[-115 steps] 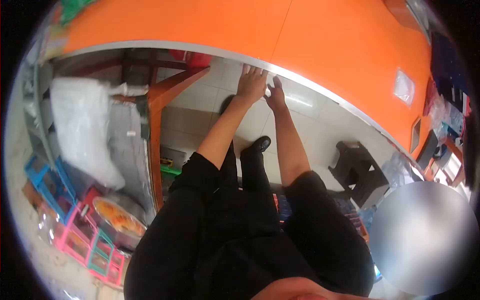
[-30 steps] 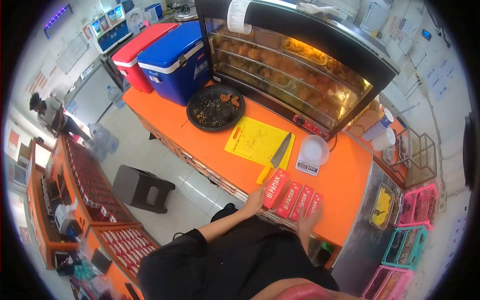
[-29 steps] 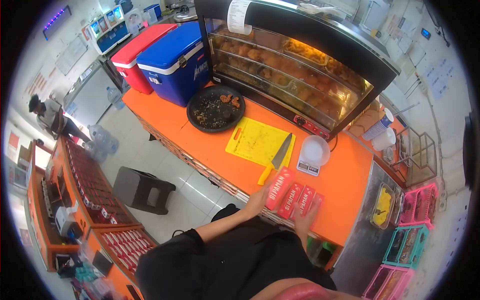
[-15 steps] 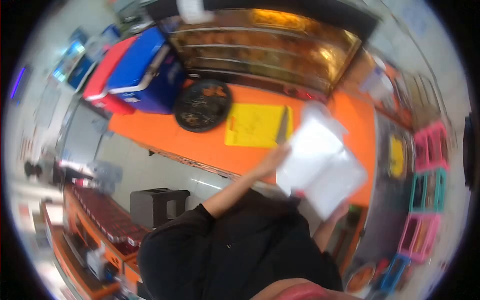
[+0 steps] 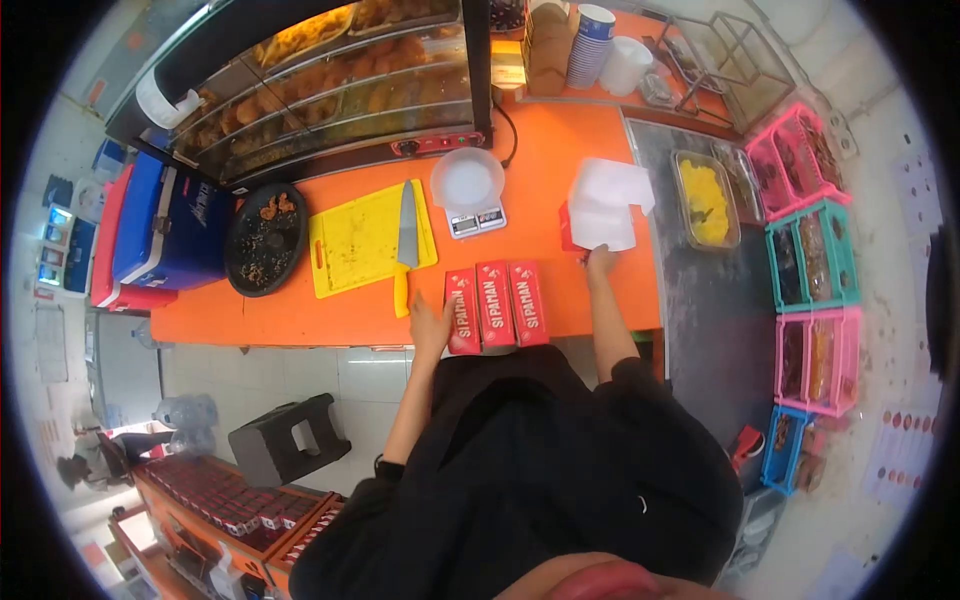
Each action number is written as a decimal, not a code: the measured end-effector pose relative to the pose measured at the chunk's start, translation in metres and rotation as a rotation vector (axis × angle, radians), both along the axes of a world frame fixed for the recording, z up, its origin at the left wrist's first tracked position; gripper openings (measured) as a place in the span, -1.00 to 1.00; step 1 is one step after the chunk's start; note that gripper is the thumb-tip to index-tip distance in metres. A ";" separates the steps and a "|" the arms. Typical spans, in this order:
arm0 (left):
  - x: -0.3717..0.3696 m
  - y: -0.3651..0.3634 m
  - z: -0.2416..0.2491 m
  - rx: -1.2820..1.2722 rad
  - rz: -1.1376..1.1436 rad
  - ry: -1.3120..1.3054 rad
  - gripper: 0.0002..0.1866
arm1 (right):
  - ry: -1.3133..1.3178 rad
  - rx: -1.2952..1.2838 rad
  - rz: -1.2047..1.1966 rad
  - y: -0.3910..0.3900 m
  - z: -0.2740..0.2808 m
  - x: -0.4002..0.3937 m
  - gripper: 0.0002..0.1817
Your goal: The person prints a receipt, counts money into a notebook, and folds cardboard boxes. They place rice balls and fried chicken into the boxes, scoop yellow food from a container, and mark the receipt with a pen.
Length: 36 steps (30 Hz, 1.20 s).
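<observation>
Three red boxes (image 5: 495, 308) stand side by side at the front edge of the orange table (image 5: 380, 320). My left hand (image 5: 431, 325) is against the left side of the leftmost box, fingers apart. Further right, my right hand (image 5: 601, 260) has its fingers closed at the lower edge of an opened box (image 5: 605, 205), white inside with a red side. A knife (image 5: 406, 240) with a yellow handle lies on the yellow cutting board (image 5: 350, 240). Behind the red boxes is a small scale (image 5: 477, 222) with a clear bowl (image 5: 467, 178) on it.
A round black tray (image 5: 266, 240) and a blue cooler (image 5: 170, 225) stand at the left. A glass food display (image 5: 330, 95) runs along the back. On the dark counter at right are a container of yellow food (image 5: 706, 200) and colored baskets (image 5: 815, 255).
The view has turned to the right. The white opened box has left the space between my hands and rests on the table by my right hand; my left hand has come to the red boxes.
</observation>
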State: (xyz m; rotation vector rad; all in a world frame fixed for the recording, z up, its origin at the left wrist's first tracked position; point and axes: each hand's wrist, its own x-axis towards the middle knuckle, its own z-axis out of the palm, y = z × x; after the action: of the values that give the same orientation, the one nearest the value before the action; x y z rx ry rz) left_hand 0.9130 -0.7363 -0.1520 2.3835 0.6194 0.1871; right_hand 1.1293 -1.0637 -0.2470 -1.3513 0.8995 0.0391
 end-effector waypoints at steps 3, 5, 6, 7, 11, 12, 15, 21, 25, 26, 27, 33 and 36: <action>-0.017 -0.004 -0.030 -0.311 0.049 0.047 -0.21 | -0.064 0.076 -0.077 0.017 -0.013 0.031 -0.33; -0.026 0.000 -0.055 -0.488 0.065 -0.001 -0.27 | 0.101 -0.165 -0.043 0.025 0.004 0.035 -0.31; -0.031 0.010 -0.072 -0.534 0.110 0.073 -0.34 | 0.253 -0.425 -0.014 0.027 0.022 0.032 -0.28; -0.032 0.013 -0.080 -0.581 0.153 0.142 -0.40 | 0.202 -0.494 -0.043 0.038 0.051 0.018 -0.31; -0.025 -0.042 0.057 -0.589 0.488 -0.027 -0.51 | -0.642 0.056 0.620 0.085 0.114 -0.060 -0.47; -0.014 -0.062 0.086 -0.518 0.395 -0.247 -0.54 | -0.685 0.164 0.879 0.094 0.161 -0.085 -0.26; 0.007 -0.120 0.137 -0.170 0.152 -0.423 -0.60 | -0.926 -0.272 1.017 0.096 0.210 -0.111 0.07; 0.044 -0.114 0.159 -0.792 -0.040 -0.147 -0.61 | -0.814 1.030 0.659 -0.023 0.285 -0.093 0.37; 0.122 -0.142 0.136 -0.772 -0.507 -0.008 -0.61 | -0.562 0.783 0.481 -0.103 0.155 -0.107 -0.12; 0.149 -0.153 0.122 -0.580 -0.639 -0.010 -0.62 | -0.485 0.903 0.394 -0.109 0.139 -0.112 -0.31; 0.174 -0.167 0.102 -0.546 -0.719 -0.028 -0.62 | -0.357 0.822 0.365 -0.116 0.098 -0.111 -0.29; 0.206 -0.206 0.063 -0.047 -0.913 -0.036 -0.58 | -0.001 0.318 0.148 -0.040 0.020 -0.101 -0.34; 0.170 -0.172 0.066 -0.067 -0.687 -0.391 -0.56 | -0.029 0.207 0.108 -0.024 0.003 -0.084 -0.29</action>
State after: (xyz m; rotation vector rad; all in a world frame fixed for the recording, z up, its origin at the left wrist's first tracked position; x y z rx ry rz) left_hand 1.0828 -0.9078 -0.0857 2.2620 -0.3708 0.3073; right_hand 1.0449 -1.0875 -0.2439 -1.2026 0.7754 0.1913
